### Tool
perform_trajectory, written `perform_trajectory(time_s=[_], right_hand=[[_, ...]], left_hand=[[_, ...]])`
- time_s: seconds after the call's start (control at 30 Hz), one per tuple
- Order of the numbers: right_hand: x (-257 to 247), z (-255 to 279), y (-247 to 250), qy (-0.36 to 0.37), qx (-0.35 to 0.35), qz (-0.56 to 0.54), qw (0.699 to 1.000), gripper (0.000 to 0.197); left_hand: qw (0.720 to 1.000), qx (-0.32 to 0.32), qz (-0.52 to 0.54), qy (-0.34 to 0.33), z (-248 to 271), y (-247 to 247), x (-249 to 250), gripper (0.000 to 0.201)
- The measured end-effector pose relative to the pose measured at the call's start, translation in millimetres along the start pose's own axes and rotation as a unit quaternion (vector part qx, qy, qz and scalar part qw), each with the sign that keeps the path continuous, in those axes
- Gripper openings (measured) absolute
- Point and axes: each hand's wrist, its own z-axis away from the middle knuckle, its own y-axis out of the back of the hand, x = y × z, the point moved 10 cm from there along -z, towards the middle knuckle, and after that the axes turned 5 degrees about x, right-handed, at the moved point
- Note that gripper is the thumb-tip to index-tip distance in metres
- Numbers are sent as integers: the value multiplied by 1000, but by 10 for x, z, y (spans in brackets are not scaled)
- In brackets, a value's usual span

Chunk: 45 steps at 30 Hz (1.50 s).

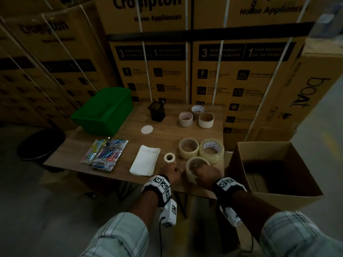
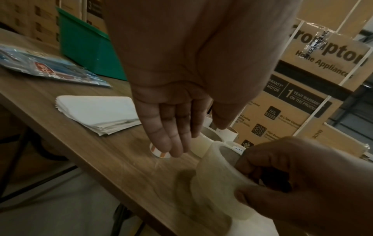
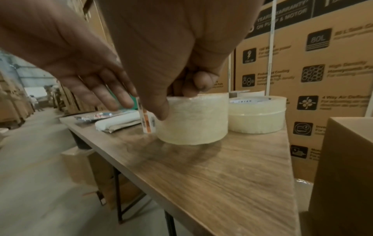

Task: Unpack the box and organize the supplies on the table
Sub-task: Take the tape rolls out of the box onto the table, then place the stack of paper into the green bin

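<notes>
My right hand point(image 1: 201, 173) grips a clear tape roll point(image 1: 193, 170) near the table's front edge, left of the open cardboard box point(image 1: 278, 193). In the right wrist view the right hand point(image 3: 181, 89) has its thumb outside the clear tape roll point(image 3: 193, 121) and its fingers in the core. Whether the roll touches the wood I cannot tell. My left hand point(image 2: 177, 135) is flat with straight fingers, its tips on a small white roll point(image 2: 159, 153) with orange marks. The same small roll point(image 3: 148, 121) stands against the big one.
Two more clear rolls point(image 1: 200, 150) lie behind my hands and three paper-tape rolls point(image 1: 196, 116) sit farther back. On the wooden table point(image 1: 130, 125) are a paper stack point(image 1: 145, 160), pen packs point(image 1: 105, 154), a white disc point(image 1: 147, 129), a black mesh cup point(image 1: 156, 113) and a green bin point(image 1: 104, 112). Stacked cartons wall the back.
</notes>
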Motion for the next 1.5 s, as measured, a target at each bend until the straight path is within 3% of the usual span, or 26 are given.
perform_trajectory(time_s=[0.2, 0.47, 0.6, 0.73, 0.87, 1.1, 1.33, 1.5], right_hand=[[138, -172, -153, -14, 3, 7, 1000, 46], [216, -279, -171, -2, 1, -12, 1000, 49], [160, -228, -101, 0, -18, -33, 999, 47], [83, -203, 85, 12, 18, -28, 999, 40], [-209, -226, 289, 59, 91, 4, 994, 25], [-857, -504, 573, 68, 156, -11, 985, 20], [-1638, -987, 744, 52, 152, -3, 987, 27], [-2016, -1305, 791, 4, 155, 15, 988, 32]], left_hand=[[1000, 4, 1, 3, -59, 6, -77, 24], [999, -26, -1, 37, -80, 47, -8, 32], [1000, 6, 4, 31, -92, 168, 23, 32], [999, 27, 29, 19, -101, 310, 7, 25], [998, 21, 47, 24, -122, 438, -106, 29], [995, 22, 96, -4, -202, 895, -617, 25], [990, 15, 140, -15, -385, 1511, -1343, 22], [995, -3, 89, -33, -490, 1732, -1723, 22]])
